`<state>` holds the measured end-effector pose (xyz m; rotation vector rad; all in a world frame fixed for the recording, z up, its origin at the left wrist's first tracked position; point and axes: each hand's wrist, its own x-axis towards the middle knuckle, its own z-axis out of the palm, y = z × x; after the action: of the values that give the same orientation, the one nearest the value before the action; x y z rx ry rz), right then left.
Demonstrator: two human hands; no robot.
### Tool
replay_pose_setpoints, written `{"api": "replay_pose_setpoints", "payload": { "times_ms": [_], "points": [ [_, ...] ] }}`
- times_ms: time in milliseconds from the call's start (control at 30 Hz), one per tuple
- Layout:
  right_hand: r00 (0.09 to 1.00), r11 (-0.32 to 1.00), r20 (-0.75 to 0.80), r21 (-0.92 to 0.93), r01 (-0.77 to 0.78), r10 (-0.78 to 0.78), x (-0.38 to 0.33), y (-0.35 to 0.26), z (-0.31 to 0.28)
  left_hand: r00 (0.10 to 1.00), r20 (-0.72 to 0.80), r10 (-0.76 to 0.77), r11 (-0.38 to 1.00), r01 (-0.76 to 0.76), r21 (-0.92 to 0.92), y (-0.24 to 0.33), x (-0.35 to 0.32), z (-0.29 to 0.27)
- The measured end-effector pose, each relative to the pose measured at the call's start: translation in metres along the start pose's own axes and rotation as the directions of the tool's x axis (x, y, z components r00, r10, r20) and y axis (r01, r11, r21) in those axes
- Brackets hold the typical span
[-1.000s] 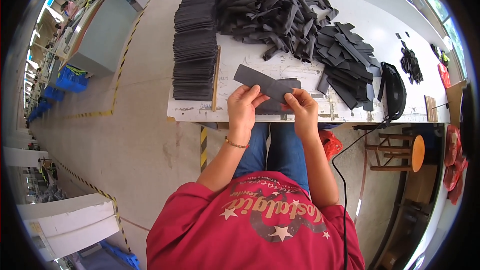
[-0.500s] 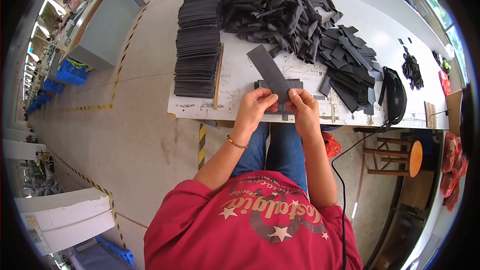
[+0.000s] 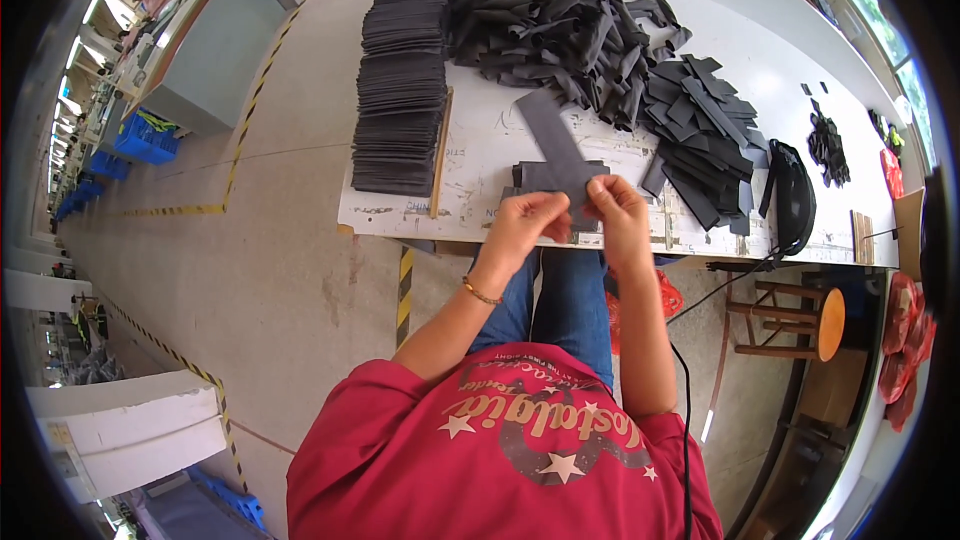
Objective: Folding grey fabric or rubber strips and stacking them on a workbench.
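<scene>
A flat dark grey fabric-like strip slants up and away over the table's front edge. My right hand pinches its near end between thumb and fingers. At the same end, my left hand has its thumb and curled fingers closed at the strip's lower left edge; these fingers are slightly blurred. Beneath the strip lies a small stack of dark pieces, partly hidden by it and my hands. Just to the right spreads a loose pile of flat dark strips.
A long row of stacked dark pieces stands on the left of the white table, beside a wooden stick. Rolled dark pieces are heaped at the back. A black curved object with a cable lies right; a wooden stool stands below.
Both hands have shifted slightly right, and the strip's far end has swung right with them. My left hand has turned a little at the strip's near end.
</scene>
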<state>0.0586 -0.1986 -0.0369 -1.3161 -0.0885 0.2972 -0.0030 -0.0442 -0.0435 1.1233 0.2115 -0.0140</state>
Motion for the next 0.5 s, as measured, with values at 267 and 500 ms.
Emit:
{"api": "replay_pose_setpoints", "payload": {
  "times_ms": [267,500],
  "points": [
    [0.979,0.924,0.199,-0.381,0.039,0.041,0.054,-0.018,-0.071,0.882,-0.436,0.179,0.976,-0.214,-0.033,0.028,0.046,-0.075],
    [0.941,0.742,0.282,-0.668,0.052,0.188,0.096,0.005,-0.079,0.908,-0.358,0.217,0.970,-0.159,0.185,0.028,0.113,-0.086]
  ]
}}
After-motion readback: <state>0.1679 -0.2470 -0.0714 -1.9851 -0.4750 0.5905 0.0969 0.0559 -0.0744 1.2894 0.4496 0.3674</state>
